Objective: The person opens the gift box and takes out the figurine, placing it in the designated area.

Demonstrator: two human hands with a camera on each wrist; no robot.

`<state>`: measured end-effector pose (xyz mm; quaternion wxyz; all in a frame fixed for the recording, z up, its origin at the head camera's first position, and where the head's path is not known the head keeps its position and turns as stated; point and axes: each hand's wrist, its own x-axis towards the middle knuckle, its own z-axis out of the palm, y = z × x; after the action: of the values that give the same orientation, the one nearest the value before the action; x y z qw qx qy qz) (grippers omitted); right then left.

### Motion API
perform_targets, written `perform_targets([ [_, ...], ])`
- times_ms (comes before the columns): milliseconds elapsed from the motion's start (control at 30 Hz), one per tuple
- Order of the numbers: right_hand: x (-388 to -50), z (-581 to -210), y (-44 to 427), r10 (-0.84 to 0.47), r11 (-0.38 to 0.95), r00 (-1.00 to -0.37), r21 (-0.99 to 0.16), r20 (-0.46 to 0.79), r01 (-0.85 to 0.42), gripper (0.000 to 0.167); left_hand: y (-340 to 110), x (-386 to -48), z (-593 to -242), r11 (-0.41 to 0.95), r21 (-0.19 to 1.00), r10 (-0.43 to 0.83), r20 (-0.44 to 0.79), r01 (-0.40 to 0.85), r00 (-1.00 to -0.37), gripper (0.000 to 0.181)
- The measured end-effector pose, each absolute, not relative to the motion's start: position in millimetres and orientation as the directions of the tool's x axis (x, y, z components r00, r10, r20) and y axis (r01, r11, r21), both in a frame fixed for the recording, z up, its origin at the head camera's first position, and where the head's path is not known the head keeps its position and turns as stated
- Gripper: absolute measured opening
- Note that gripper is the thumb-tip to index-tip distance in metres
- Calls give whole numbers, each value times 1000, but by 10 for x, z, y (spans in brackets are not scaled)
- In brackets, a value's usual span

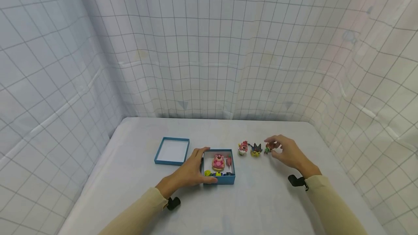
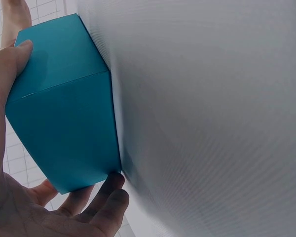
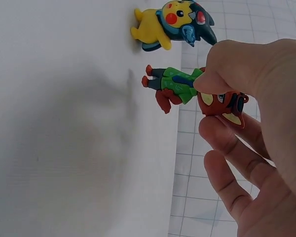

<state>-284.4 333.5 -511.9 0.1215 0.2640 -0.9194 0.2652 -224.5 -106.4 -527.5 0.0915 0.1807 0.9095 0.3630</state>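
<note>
The left hand [image 1: 191, 169] grips the left side of an open blue box [image 1: 225, 180], thumb on its front wall and fingers at the back; the left wrist view shows the hand [image 2: 19, 202] around the box [image 2: 64, 128]. Inside lie a pink bear figure [image 1: 218, 163], a small pink-red piece [image 1: 229, 161] and several yellow and dark pieces along the front. The right hand [image 1: 290, 155] is at a fox figure [image 1: 269, 148]. In the right wrist view, thumb and fingers of that hand [image 3: 266, 128] pinch the red head of the green-shirted fox [image 3: 180, 85], which is upright.
A blue-rimmed white lid [image 1: 172, 162] lies left of the box. Between box and right hand stand a red-and-white figure [image 1: 243, 148] and a yellow figure in a dark hood [image 1: 256, 150], seen close to the fox in the right wrist view. A gridded curtain [image 1: 209, 46] surrounds the white table.
</note>
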Motion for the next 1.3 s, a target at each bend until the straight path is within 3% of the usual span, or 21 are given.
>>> perform_targets([
  [367, -2819, -5108, 3312, -455, 744, -829, -372, 326, -555, 47, -1067, -2241, -5263, 664, 696, 403, -23, 275, -915, 126],
  [1300, -2794, -5151, 3302, -449, 758, -840, -368, 305, -539, 51, -1075, -2253, -5277, 663, 695, 408, -24, 278, -913, 125],
])
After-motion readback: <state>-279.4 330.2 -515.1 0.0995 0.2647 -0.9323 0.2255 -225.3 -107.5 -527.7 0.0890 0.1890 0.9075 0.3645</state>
